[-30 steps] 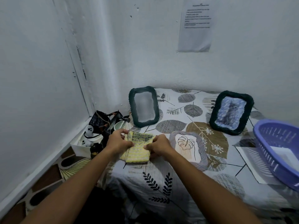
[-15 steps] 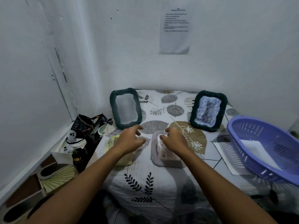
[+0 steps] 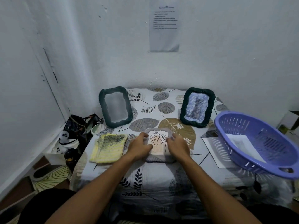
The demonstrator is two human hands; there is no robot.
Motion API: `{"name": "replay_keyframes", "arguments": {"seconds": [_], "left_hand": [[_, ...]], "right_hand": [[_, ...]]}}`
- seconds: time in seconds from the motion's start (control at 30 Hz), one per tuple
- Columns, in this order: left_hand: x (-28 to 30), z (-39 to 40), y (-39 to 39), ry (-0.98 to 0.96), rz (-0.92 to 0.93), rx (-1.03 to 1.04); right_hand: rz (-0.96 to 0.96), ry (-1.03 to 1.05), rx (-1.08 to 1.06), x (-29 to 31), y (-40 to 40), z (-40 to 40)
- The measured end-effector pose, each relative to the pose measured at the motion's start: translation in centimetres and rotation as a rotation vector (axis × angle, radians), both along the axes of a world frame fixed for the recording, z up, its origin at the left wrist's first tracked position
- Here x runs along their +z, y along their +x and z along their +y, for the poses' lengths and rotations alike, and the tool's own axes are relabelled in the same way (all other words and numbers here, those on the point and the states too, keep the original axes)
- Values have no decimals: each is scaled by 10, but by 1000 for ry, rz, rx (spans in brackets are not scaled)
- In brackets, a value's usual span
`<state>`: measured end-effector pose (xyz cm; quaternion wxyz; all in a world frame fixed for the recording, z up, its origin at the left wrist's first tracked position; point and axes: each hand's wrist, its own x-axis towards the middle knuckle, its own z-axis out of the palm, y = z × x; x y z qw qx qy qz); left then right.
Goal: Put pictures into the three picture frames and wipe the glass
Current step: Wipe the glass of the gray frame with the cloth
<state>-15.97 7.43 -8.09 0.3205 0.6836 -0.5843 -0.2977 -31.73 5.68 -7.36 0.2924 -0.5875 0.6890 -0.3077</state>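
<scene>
A grey-rimmed picture frame (image 3: 157, 143) with a leaf drawing lies flat on the leaf-patterned tablecloth (image 3: 145, 175). My left hand (image 3: 140, 147) grips its left rim and my right hand (image 3: 177, 145) grips its right rim. A yellow cloth (image 3: 107, 147) lies flat to the left of the frame. Two dark green frames stand at the back: the left frame (image 3: 115, 106) shows a pale grey pane, the right frame (image 3: 197, 107) holds a bluish picture.
A purple plastic basket (image 3: 257, 143) with a paper sheet inside stands at the right, partly over a loose paper (image 3: 212, 149). Bags, a bowl and small items (image 3: 77, 128) crowd the floor at the left by the wall. A printed sheet (image 3: 164, 25) hangs on the back wall.
Both hands let go of the yellow cloth, which now lies flat at the left. They moved right onto the grey frame and took hold of its two sides.
</scene>
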Motion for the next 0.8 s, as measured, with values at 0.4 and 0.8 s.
{"name": "replay_keyframes", "arguments": {"seconds": [0.4,0.8], "left_hand": [[43,-6,11,-180,923,107],[48,-23,27,-8,1222,-41]], "right_hand": [[-1128,-62,-147,31,-14,-19],[-1160,-77,91,34,-12,-18]]}}
